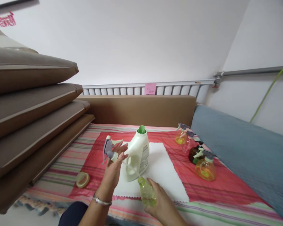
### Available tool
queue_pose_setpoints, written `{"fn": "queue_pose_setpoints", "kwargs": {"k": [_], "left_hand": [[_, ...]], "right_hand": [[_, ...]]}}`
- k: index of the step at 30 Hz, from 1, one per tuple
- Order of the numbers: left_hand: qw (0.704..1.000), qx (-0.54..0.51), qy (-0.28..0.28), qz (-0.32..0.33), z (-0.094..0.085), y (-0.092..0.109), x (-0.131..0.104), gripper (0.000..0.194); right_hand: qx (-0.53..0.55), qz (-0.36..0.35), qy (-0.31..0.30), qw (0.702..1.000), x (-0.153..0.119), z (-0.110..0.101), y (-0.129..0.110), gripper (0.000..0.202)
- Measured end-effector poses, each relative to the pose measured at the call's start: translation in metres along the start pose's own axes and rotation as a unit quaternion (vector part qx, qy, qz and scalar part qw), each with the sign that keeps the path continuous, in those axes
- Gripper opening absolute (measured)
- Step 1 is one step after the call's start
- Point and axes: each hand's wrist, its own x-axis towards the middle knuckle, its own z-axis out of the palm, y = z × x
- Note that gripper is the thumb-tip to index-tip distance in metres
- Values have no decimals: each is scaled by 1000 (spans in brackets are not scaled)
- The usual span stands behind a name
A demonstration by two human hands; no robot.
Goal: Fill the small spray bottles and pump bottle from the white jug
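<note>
Pink note [150,89], "511" or "S11", rest unreadable

A grey-and-white trigger sprayer [107,147] tilts left of the upright white detergent jug [139,149]; a translucent yellow-green bottle [146,192] leans before the jug.

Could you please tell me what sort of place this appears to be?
Probably a room in a home, perhaps a living room or bedroom: there is a white radiator, a stack of thick cushions on the left, and a striped cloth spread out.
</note>
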Motion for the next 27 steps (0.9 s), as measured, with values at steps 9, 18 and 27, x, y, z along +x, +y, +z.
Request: {"fn": "queue_pose_setpoints", "kwargs": {"k": [9, 18, 27], "left_hand": [[994, 86, -61, -8, 8, -18, -17, 46], [961, 137, -223, -86, 18, -29, -34, 57], [966, 113, -206, -112, 24, -19, -37, 40]], "right_hand": [[53, -35, 5, 998, -2, -15, -19, 83], [74, -51, 28, 996, -8, -37, -41, 83], [60, -40, 37, 997, -12, -48, -45, 82]]}}
